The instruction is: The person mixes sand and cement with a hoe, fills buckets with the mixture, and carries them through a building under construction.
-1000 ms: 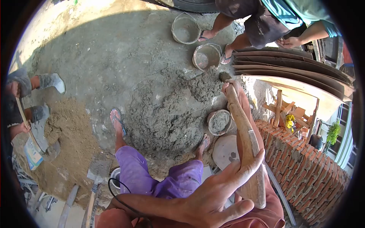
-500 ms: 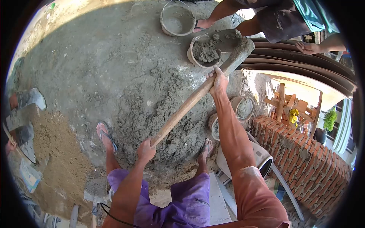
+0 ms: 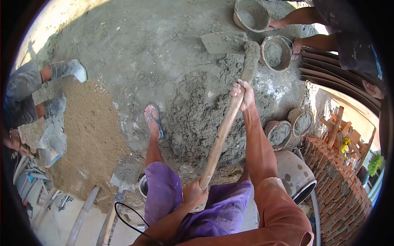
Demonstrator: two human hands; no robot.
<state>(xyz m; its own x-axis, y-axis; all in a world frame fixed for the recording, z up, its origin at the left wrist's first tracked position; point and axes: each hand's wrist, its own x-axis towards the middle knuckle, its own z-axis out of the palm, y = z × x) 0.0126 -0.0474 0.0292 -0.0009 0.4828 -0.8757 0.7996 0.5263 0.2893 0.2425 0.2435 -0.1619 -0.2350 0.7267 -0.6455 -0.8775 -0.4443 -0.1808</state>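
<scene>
A hoe with a long wooden handle (image 3: pixel 223 133) reaches from my lap up over the wet mortar. Near the handle's butt end, my left hand (image 3: pixel 195 194) is closed round the wood. My right hand (image 3: pixel 243 95) grips the upper handle just below the mortar-caked head. The broad grey blade (image 3: pixel 223 42) points left over the ground, past the far edge of the mortar heap (image 3: pixel 201 119). Right of the hoe's head stands a bucket (image 3: pixel 277 53) with mortar in it. Another bucket (image 3: pixel 251 15) is behind it, its inside coated grey.
Two mortar-filled buckets (image 3: pixel 279 134) stand at right beside a concrete mixer drum (image 3: pixel 293 174) and a brick stack (image 3: pixel 340 184). A sand pile (image 3: pixel 90 143) lies left, with a booted person (image 3: pixel 67 71) beside it. Another person's legs (image 3: pixel 303 18) are at top right.
The hoe's blade has come away from the bucket, down and left to the mortar's edge. My left hand has drawn back to my lap. The view has shifted.
</scene>
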